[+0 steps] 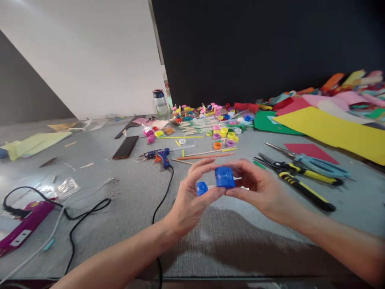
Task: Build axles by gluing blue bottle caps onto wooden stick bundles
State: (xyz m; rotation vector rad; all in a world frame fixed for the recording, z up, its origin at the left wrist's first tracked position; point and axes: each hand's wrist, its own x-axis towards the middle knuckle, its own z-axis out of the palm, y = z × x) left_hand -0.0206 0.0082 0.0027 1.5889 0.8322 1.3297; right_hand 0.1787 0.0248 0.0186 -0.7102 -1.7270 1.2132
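Note:
Above the near middle of the table, my left hand (192,192) and my right hand (258,186) are both closed with fingertips on a pair of blue bottle caps (224,177), which appear set together into one short cylinder. Another, smaller-looking blue piece (201,188) sits against my left palm. Between it and the caps a thin pale strip shows, possibly a stick; I cannot tell how they connect. Beyond my left hand, a blue hot glue gun (162,155) lies on its side, its black cord running toward the table's front edge.
Right of my hands lie black-and-yellow pliers (300,188) and light-blue-handled pliers (319,163). Loose bottle caps (224,134) and sticks (207,156) spread behind. Coloured sheets (337,128) cover the back right. A phone (125,147), bottle (161,105) and purple power strip (27,222) stand left.

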